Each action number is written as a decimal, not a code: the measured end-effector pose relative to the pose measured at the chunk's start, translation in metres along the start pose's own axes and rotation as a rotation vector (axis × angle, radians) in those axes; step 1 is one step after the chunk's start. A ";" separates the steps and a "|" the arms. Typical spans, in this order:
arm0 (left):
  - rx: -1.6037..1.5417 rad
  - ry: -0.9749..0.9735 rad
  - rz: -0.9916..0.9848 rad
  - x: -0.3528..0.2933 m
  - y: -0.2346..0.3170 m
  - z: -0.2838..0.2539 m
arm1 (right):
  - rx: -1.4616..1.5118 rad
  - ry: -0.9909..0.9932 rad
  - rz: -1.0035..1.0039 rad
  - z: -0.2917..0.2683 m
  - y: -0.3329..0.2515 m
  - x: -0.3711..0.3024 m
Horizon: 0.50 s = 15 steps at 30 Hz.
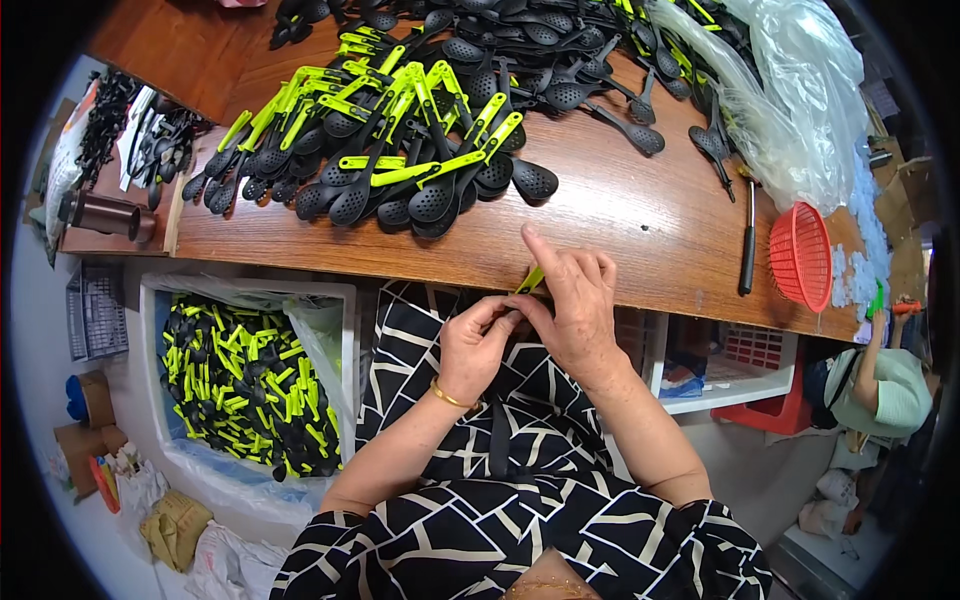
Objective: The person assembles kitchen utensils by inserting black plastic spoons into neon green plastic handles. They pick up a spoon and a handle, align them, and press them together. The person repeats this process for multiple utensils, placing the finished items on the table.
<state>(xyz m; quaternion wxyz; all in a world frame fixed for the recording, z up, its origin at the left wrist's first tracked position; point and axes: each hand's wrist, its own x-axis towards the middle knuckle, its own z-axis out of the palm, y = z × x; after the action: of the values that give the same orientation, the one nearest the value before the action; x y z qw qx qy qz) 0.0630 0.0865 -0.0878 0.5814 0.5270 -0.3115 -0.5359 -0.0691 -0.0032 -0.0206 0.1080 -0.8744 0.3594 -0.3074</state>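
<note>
At the table's front edge, my left hand [474, 350] and my right hand [578, 305] meet around a small lime-green handle piece [530, 281] with some black on it. Thumb and fingertips of the left hand are pinched at its lower end. My right thumb presses there too, while the right index finger points up and away. Most of the piece is hidden by my fingers. Beyond them lies a pile of black slotted spoons with lime-green folding handles [400, 168], and one spoon head [534, 180] rests nearest my right hand.
Left of my lap, a white lined bin [350, 375] holds many green-and-black handle parts. More black spoon heads [570, 95] heap at the back. To the right are a black-handled screwdriver [748, 240], a red basket [800, 258] and clear plastic bags [800, 100]. Another person [885, 390] works far right.
</note>
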 end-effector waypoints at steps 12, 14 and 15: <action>-0.185 -0.173 -0.114 -0.013 0.053 -0.001 | 0.808 -0.072 0.422 -0.024 -0.009 0.008; -0.184 -0.154 -0.090 -0.015 0.074 0.003 | 1.114 -0.075 0.463 -0.029 -0.009 0.011; -0.171 -0.152 -0.067 -0.012 0.083 0.006 | 1.176 -0.094 0.495 -0.032 -0.008 0.014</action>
<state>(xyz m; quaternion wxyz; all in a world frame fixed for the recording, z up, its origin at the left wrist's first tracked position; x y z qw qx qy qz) 0.0792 0.0860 -0.0055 0.5807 0.4433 -0.2901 -0.6181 -0.0765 -0.0067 0.0143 0.6531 -0.5730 0.3168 -0.3806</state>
